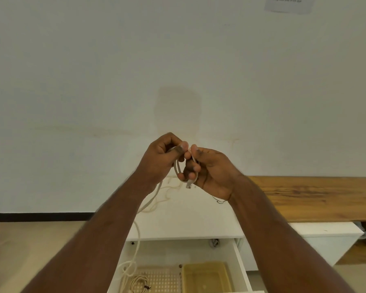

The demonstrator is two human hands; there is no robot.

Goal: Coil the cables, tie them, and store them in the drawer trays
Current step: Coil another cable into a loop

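My left hand [160,159] and right hand [209,172] both pinch the cable [176,168], raised before the wall [114,70]; its tail hangs into the open drawer [240,259] beside the trays [205,275].

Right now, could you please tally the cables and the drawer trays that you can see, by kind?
Cables: 2, the white cable that both hands are coiling and a coiled cable in the perforated tray
Drawer trays: 2, the perforated tray and the yellow tray
Total: 4

Translucent yellow plastic tray [205,275], wooden bench [313,197]
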